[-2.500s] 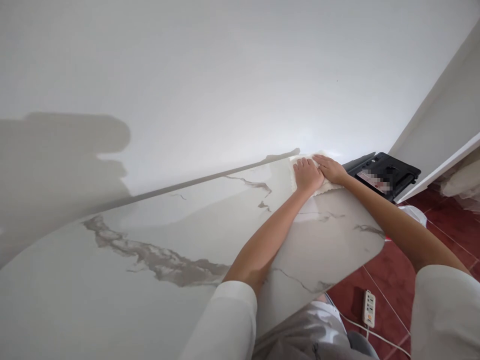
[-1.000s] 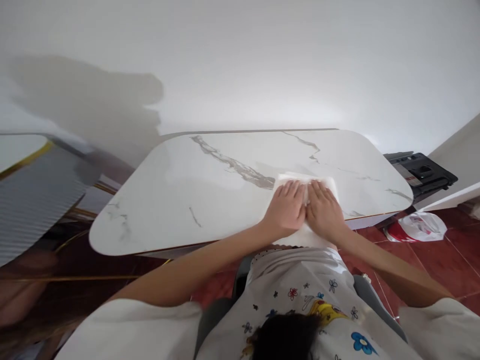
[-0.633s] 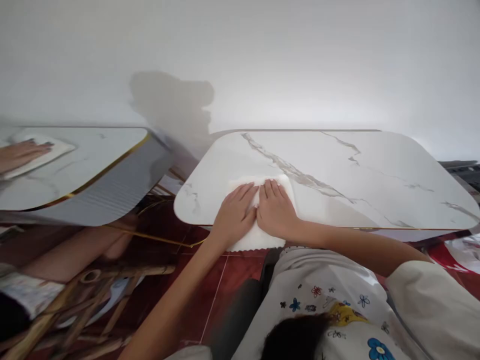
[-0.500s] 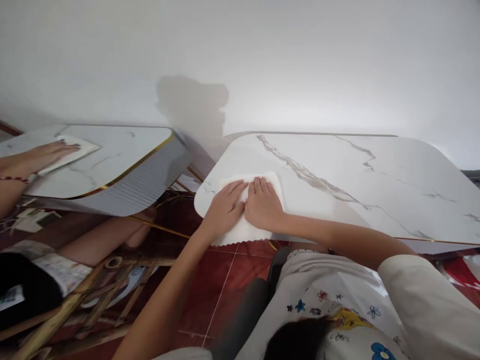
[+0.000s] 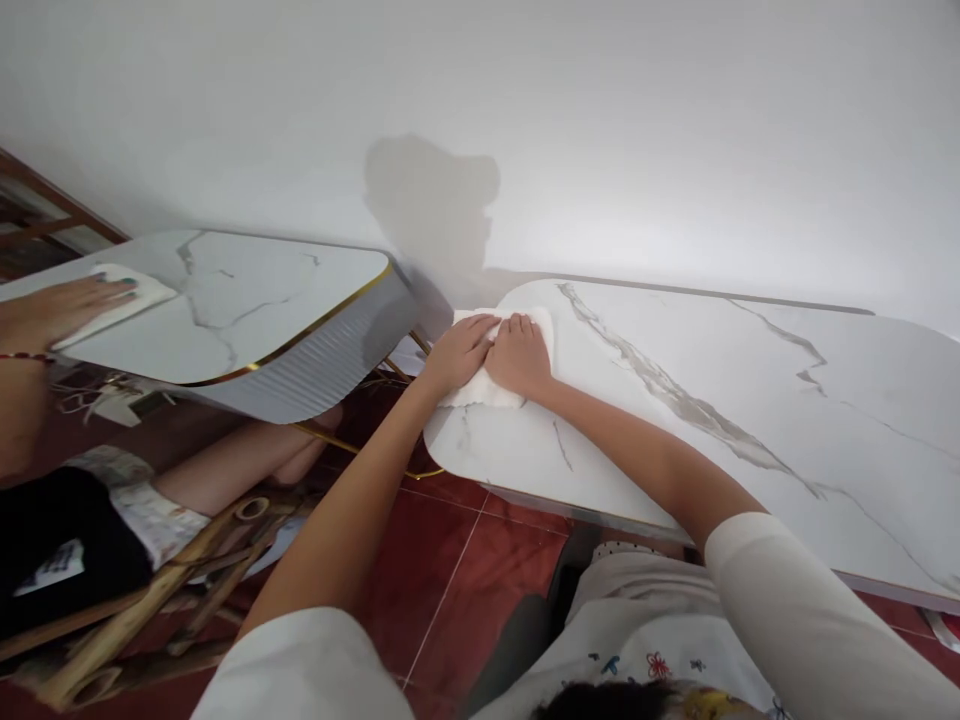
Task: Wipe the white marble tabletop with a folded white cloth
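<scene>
On a white cloth (image 5: 480,393), my left hand (image 5: 459,354) lies with its fingers stretched out and pressed down. Beside it and touching it at the thumb, my right hand (image 5: 520,352) rests flat on the same cloth, fingers together and pointing at the wall. The cloth covers part of the left end of a white marble-patterned tabletop (image 5: 607,430) with rounded corners. Its scalloped edge shows below my hands, and its upper left part reaches past the table's left edge.
At the left, another person's hand (image 5: 67,305) presses a white cloth (image 5: 154,288) on a second marble-patterned table (image 5: 277,300) with gold trim. A wall (image 5: 637,130) stands behind both tables. A bamboo seat (image 5: 142,630) is at lower left, over red floor tiles (image 5: 450,560).
Both my hands and the cloth have moved from the table's front edge toward the wall, along its left end. The camera view has shifted and tilted. The other person's hand stays on its cloth.
</scene>
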A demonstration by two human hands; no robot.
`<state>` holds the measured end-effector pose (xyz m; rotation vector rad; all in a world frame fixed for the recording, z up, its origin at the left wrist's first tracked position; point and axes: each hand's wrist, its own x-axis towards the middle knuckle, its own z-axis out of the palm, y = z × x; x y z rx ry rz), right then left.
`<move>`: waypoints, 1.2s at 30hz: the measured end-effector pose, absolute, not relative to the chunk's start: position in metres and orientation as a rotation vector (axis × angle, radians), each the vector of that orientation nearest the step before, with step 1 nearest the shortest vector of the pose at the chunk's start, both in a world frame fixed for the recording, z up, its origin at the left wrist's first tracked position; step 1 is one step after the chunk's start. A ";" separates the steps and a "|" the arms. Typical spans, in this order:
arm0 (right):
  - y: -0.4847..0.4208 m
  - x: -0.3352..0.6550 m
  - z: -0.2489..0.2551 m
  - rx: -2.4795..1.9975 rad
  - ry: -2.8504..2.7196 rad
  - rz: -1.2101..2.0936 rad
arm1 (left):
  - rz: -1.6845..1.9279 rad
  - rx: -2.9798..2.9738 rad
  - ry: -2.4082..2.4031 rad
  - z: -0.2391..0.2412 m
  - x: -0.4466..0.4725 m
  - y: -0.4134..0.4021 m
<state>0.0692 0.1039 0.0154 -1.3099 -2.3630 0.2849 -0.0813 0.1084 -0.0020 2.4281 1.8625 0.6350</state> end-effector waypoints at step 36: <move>0.227 0.127 0.007 -1.499 -2.229 0.114 | 0.577 2.653 1.591 0.007 -0.016 0.240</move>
